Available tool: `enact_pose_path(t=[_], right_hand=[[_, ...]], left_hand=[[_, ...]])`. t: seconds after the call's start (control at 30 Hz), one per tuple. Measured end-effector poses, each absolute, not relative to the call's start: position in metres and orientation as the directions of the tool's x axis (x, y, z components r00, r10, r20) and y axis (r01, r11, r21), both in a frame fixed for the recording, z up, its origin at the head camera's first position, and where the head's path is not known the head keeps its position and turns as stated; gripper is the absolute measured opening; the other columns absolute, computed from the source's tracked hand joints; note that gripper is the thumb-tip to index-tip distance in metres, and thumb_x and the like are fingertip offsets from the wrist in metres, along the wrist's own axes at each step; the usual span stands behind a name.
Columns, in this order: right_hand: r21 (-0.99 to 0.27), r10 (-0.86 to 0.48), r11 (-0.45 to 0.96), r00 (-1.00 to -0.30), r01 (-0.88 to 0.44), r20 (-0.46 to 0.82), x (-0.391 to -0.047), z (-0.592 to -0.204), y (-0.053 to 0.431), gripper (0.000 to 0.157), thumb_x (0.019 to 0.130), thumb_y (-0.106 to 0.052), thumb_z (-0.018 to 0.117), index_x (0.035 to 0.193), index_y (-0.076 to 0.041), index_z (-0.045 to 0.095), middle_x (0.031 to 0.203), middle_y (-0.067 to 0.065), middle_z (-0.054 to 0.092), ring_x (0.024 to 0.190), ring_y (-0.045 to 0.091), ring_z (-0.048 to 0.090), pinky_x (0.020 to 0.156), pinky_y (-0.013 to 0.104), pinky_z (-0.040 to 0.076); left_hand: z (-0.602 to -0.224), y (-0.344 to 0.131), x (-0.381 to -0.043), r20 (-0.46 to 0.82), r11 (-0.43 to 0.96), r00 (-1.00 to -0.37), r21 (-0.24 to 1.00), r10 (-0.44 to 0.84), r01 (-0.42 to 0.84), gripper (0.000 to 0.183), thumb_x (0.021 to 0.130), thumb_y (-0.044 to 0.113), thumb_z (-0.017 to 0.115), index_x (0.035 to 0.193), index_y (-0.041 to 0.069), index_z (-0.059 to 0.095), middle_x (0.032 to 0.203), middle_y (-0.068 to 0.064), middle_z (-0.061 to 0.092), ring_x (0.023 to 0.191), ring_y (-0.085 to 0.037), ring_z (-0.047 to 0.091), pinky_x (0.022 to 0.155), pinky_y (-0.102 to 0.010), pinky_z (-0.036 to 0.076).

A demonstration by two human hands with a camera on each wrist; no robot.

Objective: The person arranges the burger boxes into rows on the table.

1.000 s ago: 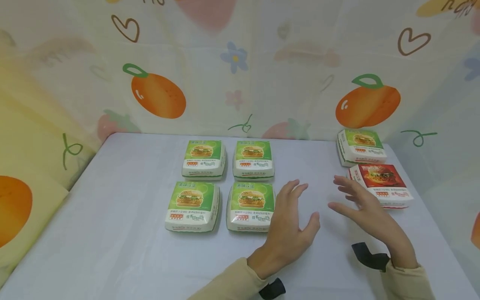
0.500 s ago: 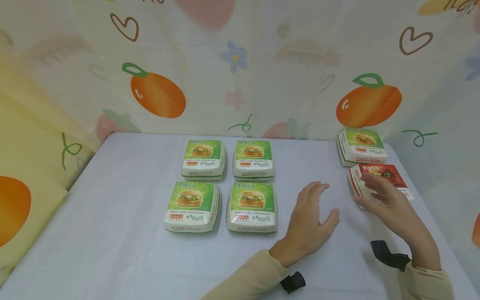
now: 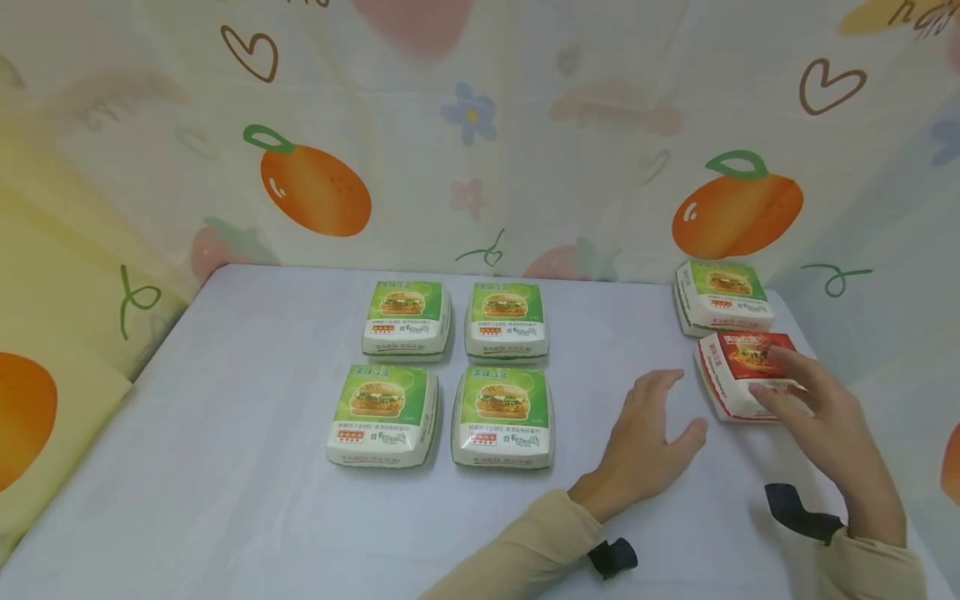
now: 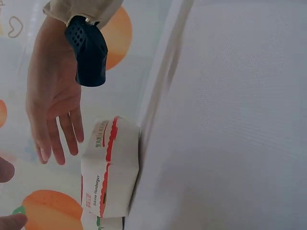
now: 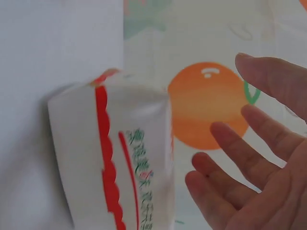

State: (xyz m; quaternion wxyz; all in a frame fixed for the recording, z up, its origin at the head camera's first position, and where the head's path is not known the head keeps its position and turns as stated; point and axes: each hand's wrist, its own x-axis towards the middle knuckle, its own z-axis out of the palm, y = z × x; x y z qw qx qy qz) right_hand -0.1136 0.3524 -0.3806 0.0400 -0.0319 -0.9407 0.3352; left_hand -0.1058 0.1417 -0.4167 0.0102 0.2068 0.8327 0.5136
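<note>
Swung rightward over the past second, an empty right hand hovers above the red burger box at the right of the table, fingers parted, apparently to suit its width; the left hand, likewise shifted, hangs relaxed, empty

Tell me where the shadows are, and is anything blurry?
Head view: soft shadows beside some green boxes, whose smallest print is hard to read; left wrist view: a faint shadow on the white tabletop; right wrist view: the red-and-white box looks a bit blurry, with shadow along its left.
</note>
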Motion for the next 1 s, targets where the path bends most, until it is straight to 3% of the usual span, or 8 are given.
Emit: enact_pose_path(t=[0.07, 0.1, 0.13, 0.47, 0.63, 0.77, 1.0], right_hand=[[-0.646, 0.121, 0.762, -0.991, 0.053, 0.062, -0.113, -0.383, 0.356, 0.062, 0.09, -0.034, 0.055, 0.144, -0.017, 0.029, 0.147, 0.017, 0.029, 0.134, 0.032, 0.023, 0.1, 0.056, 0.035], [-0.649, 0.141, 0.758, -0.988, 0.065, 0.066, -0.113, -0.383, 0.358, 0.063, 0.089, -0.034, 0.055, 0.144, -0.017, 0.029, 0.148, 0.017, 0.027, 0.135, 0.033, 0.021, 0.102, 0.057, 0.033], [-0.661, 0.158, 0.747, -0.985, 0.074, 0.069, -0.113, -0.384, 0.36, 0.063, 0.089, -0.034, 0.055, 0.144, -0.016, 0.028, 0.149, 0.018, 0.025, 0.137, 0.035, 0.018, 0.098, 0.066, 0.027], [-0.69, 0.299, 0.7, -0.953, 0.185, 0.047, -0.115, -0.398, 0.376, 0.067, 0.089, -0.038, 0.055, 0.146, -0.021, 0.024, 0.152, 0.017, 0.016, 0.14, 0.037, 0.01, 0.107, 0.059, 0.018], [-0.707, 0.34, 0.667, -0.94, 0.235, 0.008, -0.116, -0.408, 0.386, 0.068, 0.089, -0.039, 0.054, 0.146, -0.023, 0.023, 0.153, 0.015, 0.014, 0.14, 0.038, 0.01, 0.108, 0.058, 0.018], [-0.72, 0.376, 0.635, -0.926, 0.279, -0.027, -0.121, -0.426, 0.401, 0.068, 0.087, -0.046, 0.053, 0.145, -0.032, 0.02, 0.155, 0.006, 0.011, 0.141, 0.035, 0.01, 0.105, 0.06, 0.021], [-0.751, 0.347, 0.583, -0.931, 0.308, -0.112, -0.133, -0.458, 0.429, 0.073, 0.086, -0.05, 0.052, 0.145, -0.038, 0.011, 0.156, -0.003, 0.006, 0.139, 0.039, 0.015, 0.101, 0.064, 0.025]], left_hand=[[-0.417, 0.145, -0.107, 0.171, 0.393, -0.913, 0.862, 0.371, 0.321, 0.054, 0.092, 0.04, 0.045, 0.14, 0.025, 0.027, 0.143, 0.01, 0.03, 0.13, -0.006, 0.033, 0.102, -0.028, 0.039], [-0.416, 0.147, -0.108, 0.159, 0.397, -0.912, 0.862, 0.377, 0.314, 0.054, 0.092, 0.041, 0.045, 0.14, 0.026, 0.027, 0.143, 0.01, 0.03, 0.131, -0.005, 0.033, 0.103, -0.028, 0.038], [-0.416, 0.149, -0.109, 0.145, 0.402, -0.912, 0.862, 0.385, 0.307, 0.054, 0.092, 0.042, 0.045, 0.141, 0.026, 0.027, 0.144, 0.01, 0.03, 0.131, -0.005, 0.033, 0.103, -0.028, 0.038], [-0.414, 0.162, -0.118, 0.082, 0.427, -0.909, 0.863, 0.409, 0.269, 0.057, 0.091, 0.044, 0.045, 0.142, 0.027, 0.026, 0.144, 0.01, 0.03, 0.131, -0.005, 0.034, 0.103, -0.027, 0.038], [-0.419, 0.171, -0.123, 0.071, 0.432, -0.908, 0.862, 0.413, 0.264, 0.059, 0.091, 0.044, 0.046, 0.142, 0.025, 0.025, 0.145, 0.008, 0.03, 0.132, -0.006, 0.034, 0.104, -0.027, 0.037], [-0.424, 0.181, -0.127, 0.04, 0.422, -0.905, 0.875, 0.424, 0.237, 0.061, 0.091, 0.045, 0.047, 0.143, 0.026, 0.021, 0.146, 0.009, 0.028, 0.133, -0.007, 0.032, 0.104, -0.028, 0.037], [-0.431, 0.188, -0.13, -0.009, 0.431, -0.898, 0.879, 0.439, 0.202, 0.065, 0.09, 0.046, 0.048, 0.145, 0.027, 0.018, 0.148, 0.01, 0.024, 0.135, -0.007, 0.03, 0.105, -0.029, 0.037]])
